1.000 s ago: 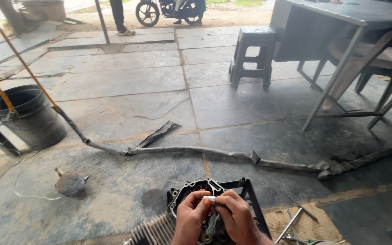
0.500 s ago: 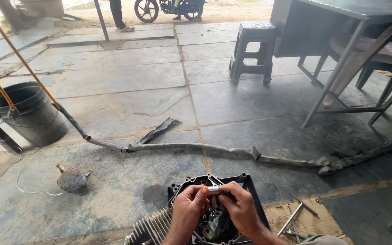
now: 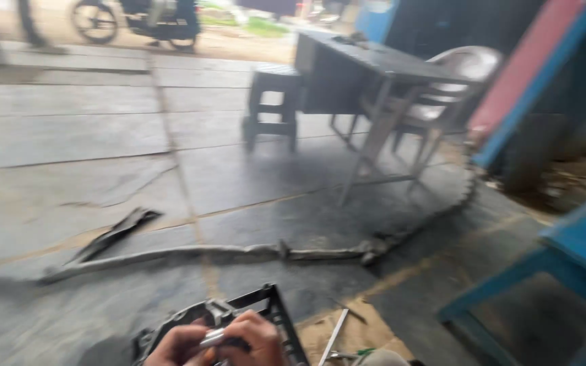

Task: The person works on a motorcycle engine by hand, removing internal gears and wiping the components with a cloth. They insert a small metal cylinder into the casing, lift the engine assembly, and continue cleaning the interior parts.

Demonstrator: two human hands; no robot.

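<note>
Both my hands, left [image 3: 179,346] and right [image 3: 256,339], pinch a small metal part [image 3: 213,337] over the engine case [image 3: 266,308]. Likely stiff, light, greasy-slick; grip its ends.

Engine casing [image 3: 266,308] on floor at near edge under both hands, metal rod [image 3: 334,333] just right of it, hose [image 3: 239,253] across floor behind, stool [image 3: 272,105] left of table [image 3: 367,61], chair [image 3: 442,88] behind table.
</note>
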